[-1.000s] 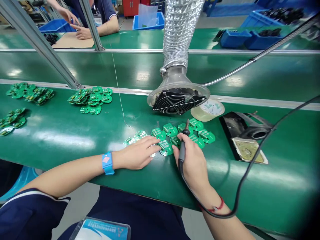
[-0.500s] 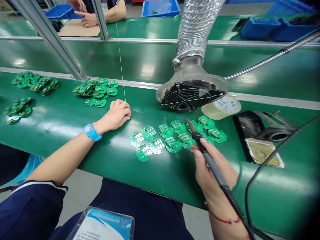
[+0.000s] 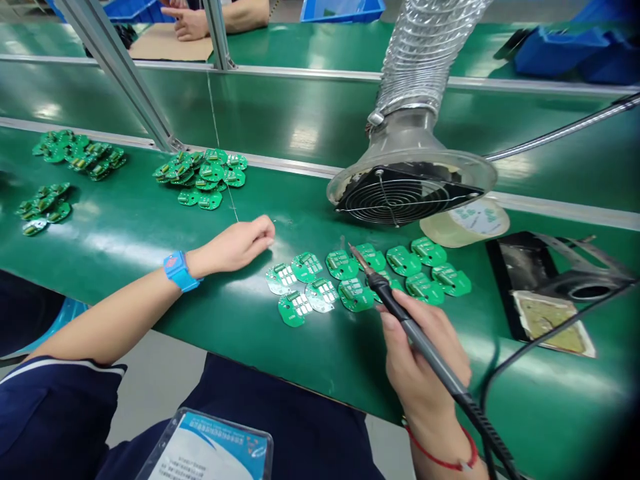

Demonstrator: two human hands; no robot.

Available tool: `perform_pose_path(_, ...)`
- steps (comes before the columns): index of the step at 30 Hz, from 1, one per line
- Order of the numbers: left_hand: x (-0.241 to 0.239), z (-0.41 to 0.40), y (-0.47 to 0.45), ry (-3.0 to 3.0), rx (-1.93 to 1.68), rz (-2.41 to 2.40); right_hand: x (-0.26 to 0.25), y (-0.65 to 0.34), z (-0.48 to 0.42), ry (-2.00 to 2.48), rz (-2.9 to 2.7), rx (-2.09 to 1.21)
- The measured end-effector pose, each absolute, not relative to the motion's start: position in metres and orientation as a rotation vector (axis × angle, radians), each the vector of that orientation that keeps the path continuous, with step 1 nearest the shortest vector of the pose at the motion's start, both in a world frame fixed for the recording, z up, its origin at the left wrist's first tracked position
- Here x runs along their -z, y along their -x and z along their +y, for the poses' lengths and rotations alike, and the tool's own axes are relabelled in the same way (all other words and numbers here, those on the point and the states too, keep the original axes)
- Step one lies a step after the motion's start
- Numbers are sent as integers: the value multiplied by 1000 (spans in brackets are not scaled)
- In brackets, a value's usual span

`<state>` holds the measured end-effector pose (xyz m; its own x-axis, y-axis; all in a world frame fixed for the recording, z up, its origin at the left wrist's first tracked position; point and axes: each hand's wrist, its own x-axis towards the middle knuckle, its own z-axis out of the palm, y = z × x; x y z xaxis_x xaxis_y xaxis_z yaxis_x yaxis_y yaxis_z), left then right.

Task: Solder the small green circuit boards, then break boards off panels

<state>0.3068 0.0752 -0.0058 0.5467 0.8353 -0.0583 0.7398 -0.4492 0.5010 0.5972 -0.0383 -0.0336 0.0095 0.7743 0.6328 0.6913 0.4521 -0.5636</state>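
My right hand (image 3: 411, 375) is closed around a soldering iron (image 3: 423, 339), its tip pointing up and left over the spread-out green circuit boards (image 3: 355, 295). Whether the tip touches a board I cannot tell. These boards lie face up in two rough rows, with one more in front at the left; several show shiny silver pads. Left of the rows, my left hand (image 3: 243, 245) rests low over the bench, fingers curled together on a thin solder wire (image 3: 232, 200) that comes down from above. The wire's end near my fingertips is hard to see.
A fume extractor hood (image 3: 413, 180) hangs over the back of the boards. Behind it sits a roll of tape (image 3: 465, 223); at right, an iron stand (image 3: 560, 267) with a sponge (image 3: 553, 323). Board piles (image 3: 200, 175) lie at left. A co-worker's hand (image 3: 190, 25) is across the bench.
The soldering iron's tip has moved left along the back row, with my right hand. My left hand has turned and its fingers have shifted slightly right; the wire slants differently. The view has shifted a little.
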Motion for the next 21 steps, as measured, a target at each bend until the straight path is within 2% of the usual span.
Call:
perform_pose_path(5, -5, 53, -337, -2304, 79, 1255, 41, -598, -38, 1296, -1661, -125)
perform_pose_path(9, -10, 53, -345, -2114, 107, 1379, 45, -607, -43, 1355, -1626, -141)
perform_pose_path(14, -16, 52, -320, -1602, -166, 1282, 45, -611, -47, 1353, -1565, -140)
perform_pose_path(21, -15, 23, -304, -1037, -634, 1401, 44, -613, -49, 1304, -1553, -167)
